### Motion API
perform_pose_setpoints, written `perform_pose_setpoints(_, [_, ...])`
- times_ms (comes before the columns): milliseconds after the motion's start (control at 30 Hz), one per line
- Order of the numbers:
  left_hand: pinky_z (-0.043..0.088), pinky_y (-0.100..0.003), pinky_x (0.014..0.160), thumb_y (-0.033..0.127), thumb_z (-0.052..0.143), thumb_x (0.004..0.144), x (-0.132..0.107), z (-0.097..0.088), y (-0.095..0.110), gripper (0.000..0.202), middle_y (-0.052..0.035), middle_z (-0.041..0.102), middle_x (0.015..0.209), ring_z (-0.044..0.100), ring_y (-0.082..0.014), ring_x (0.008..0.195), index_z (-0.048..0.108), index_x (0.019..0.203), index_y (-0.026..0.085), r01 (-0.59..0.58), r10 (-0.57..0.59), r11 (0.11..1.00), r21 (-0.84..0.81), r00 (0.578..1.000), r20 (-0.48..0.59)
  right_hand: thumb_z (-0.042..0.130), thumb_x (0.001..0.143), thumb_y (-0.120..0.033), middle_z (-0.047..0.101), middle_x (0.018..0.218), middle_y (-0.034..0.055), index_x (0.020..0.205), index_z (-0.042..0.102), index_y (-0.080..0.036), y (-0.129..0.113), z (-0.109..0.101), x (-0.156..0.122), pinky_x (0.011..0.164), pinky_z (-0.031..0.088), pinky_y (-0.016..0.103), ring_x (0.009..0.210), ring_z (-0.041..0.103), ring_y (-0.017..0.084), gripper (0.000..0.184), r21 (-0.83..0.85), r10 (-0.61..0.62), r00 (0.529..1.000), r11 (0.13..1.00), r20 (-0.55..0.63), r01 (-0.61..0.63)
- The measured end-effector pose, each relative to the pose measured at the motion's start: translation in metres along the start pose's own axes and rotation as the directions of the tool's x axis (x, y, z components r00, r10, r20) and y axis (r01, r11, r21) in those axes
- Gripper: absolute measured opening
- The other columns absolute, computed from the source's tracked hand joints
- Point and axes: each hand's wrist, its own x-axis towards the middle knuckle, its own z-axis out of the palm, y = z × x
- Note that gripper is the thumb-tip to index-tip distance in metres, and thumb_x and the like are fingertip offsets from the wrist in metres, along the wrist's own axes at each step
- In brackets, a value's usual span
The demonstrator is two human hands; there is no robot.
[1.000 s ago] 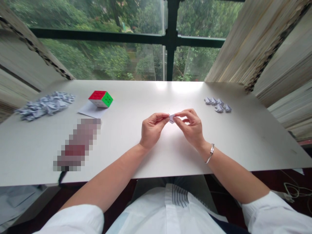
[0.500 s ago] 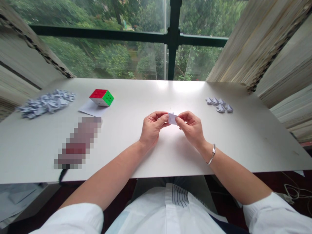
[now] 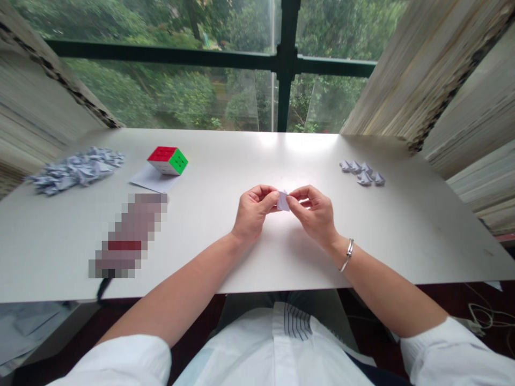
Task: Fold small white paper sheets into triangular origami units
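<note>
Between both hands is a small white piece of folded paper (image 3: 283, 201), held above the middle of the table. My left hand (image 3: 252, 210) pinches its left side between thumb and fingers. On the right side, my right hand (image 3: 315, 210) grips it the same way, with a silver bracelet (image 3: 349, 255) on that wrist. The fingertips hide the paper's edges, so its exact folds cannot be made out.
On the white table (image 3: 257, 155), a heap of folded paper pieces (image 3: 78, 170) lies far left. A puzzle cube (image 3: 168, 161) rests on white paper sheets (image 3: 147, 179). A blurred-out object (image 3: 131, 236) lies nearer. Several folded paper pieces (image 3: 363, 173) sit at right.
The paper has turned slightly and shows a narrower face between the fingers. My right hand has shifted a little to the left, closer to my left hand.
</note>
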Motion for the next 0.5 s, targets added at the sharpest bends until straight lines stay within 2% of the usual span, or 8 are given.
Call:
perform_pose_setpoints(267, [0.056, -0.031, 0.07, 0.03, 0.083, 0.066, 0.0014, -0.0001, 0.0003, 0.025, -0.0003, 0.067, 0.068, 0.063, -0.0123, 0.063, 0.067, 0.075, 0.012, 0.053, -0.053, 0.999, 0.008, 0.999, 0.013, 0.063, 0.086, -0.023, 0.067, 0.086, 0.0016, 0.09, 0.069, -0.023, 0.0007, -0.0004, -0.0029, 0.065, 0.056, 0.026, 0.075, 0.065, 0.013, 0.008, -0.131, -0.209, 0.977, 0.969, 0.026, 0.211])
perform_pose_setpoints(500, [0.055, -0.03, 0.069, 0.031, 0.084, 0.066, 0.0016, -0.0012, 0.003, 0.025, -0.0014, 0.068, 0.069, 0.063, -0.0121, 0.062, 0.069, 0.075, 0.012, 0.07, -0.07, 0.997, -0.016, 0.997, 0.017, 0.061, 0.09, -0.021, 0.065, 0.088, 0.0023, 0.094, 0.071, -0.025, 0.0038, -0.0061, -0.0033, 0.066, 0.055, 0.026, 0.074, 0.064, 0.013, 0.012, -0.28, -0.299, 0.949, 0.907, 0.102, 0.316])
